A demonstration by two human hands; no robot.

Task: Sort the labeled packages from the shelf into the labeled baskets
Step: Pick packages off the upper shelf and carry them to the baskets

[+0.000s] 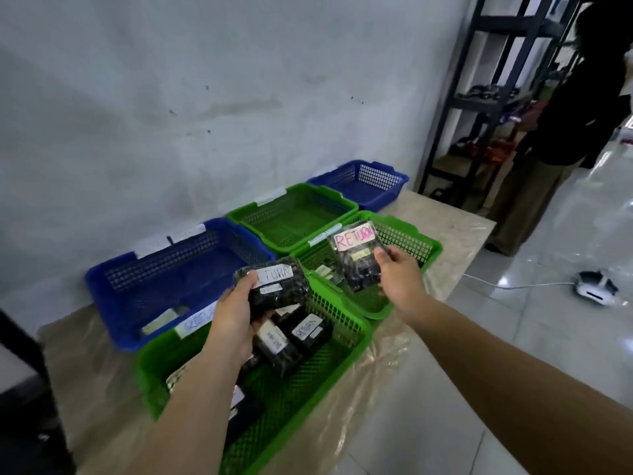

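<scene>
My left hand [231, 317] grips a black package with a white RETURN label [275, 284] above the near green basket [346, 354]. My right hand [399, 274] holds a second black package with a pink RETURN label [356, 255], upright over the green basket on the right [424, 241]. Inside the near green basket lie several black packages with white labels [294, 337]. The big blue basket [113, 303] at the left bears a white label on its front rim.
Another green basket [322, 197] and a small blue basket [387, 197] stand further back along the white wall. All baskets sit on a low plastic-covered table [455, 231]. A dark metal shelf [486, 104] and a person in dark clothes [582, 132] are at the right. A white device with a cable [596, 289] lies on the floor.
</scene>
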